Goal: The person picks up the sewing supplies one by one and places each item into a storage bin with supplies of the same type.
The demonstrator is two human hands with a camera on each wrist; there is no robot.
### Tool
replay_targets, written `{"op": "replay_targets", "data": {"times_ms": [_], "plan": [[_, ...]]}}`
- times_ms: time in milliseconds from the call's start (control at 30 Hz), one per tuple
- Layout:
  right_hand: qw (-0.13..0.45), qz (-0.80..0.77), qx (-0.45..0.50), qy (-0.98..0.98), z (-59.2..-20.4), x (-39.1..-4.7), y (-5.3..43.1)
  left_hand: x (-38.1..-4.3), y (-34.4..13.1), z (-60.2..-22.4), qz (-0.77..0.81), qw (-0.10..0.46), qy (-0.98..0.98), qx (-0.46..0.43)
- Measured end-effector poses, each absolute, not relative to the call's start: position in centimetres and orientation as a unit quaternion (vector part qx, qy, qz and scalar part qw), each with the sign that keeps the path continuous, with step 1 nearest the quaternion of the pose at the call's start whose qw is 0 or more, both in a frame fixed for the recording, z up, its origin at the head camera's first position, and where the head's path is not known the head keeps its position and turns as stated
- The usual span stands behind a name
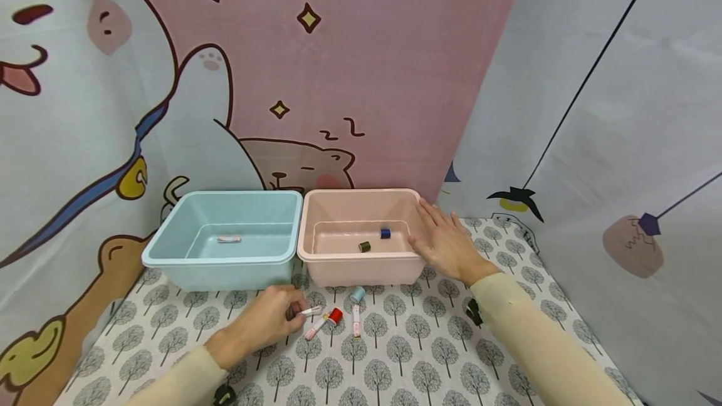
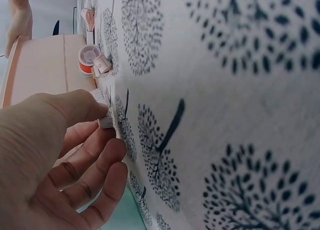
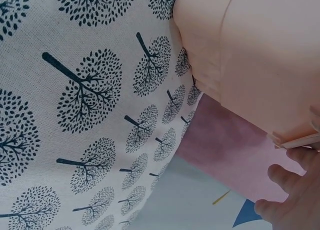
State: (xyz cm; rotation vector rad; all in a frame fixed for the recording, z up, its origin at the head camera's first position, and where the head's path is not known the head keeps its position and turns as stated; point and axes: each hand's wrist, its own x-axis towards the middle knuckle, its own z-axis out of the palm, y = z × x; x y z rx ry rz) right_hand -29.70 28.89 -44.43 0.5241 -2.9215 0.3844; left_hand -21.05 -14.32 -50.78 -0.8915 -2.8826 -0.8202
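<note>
My left hand [image 1: 269, 318] is low over the cloth, pinching a small white strip [image 2: 106, 122] with fine dark marks, like a bundled tape measure, between thumb and index finger. Close by on the cloth lie a red thread spool [image 1: 335, 316], a light blue spool [image 1: 357, 294] and two pinkish-white strips, one slanted [image 1: 316, 327] and one straight [image 1: 356, 321]. My right hand [image 1: 451, 244] rests on the right rim of the pink basin [image 1: 361, 271], fingers extended. Inside that basin lie a blue spool [image 1: 385, 234] and a dark green spool [image 1: 365, 247].
A light blue basin [image 1: 220, 275] stands left of the pink one, with a similar whitish strip [image 1: 229, 239] on its floor. Tree-patterned cloth [image 1: 395, 356] covers the table. Printed curtains [image 1: 395, 80] hang behind and at the sides.
</note>
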Motion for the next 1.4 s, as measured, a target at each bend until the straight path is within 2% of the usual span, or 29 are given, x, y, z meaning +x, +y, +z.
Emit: {"op": "replay_targets", "data": {"times_ms": [533,833,1200,1400], "plan": [[0.078,0.129,0.176,-0.973,-44.6,-29.8,28.9,-20.8,-15.0,-49.3,-0.264,0.046,-0.921,-0.283],[0.078,0.126,0.175,-0.973,-44.6,-29.7,28.9,-20.3,-14.9,-48.0,-0.258,0.096,-0.911,-0.308],[0.073,0.125,0.171,-0.975,-44.5,-29.5,28.9,-19.7,-14.5,-45.8,-0.266,0.127,-0.893,-0.340],[0.069,0.117,0.169,-0.976,-44.5,-29.5,28.8,-19.6,-14.3,-44.2,-0.257,0.170,-0.876,-0.370]]}}
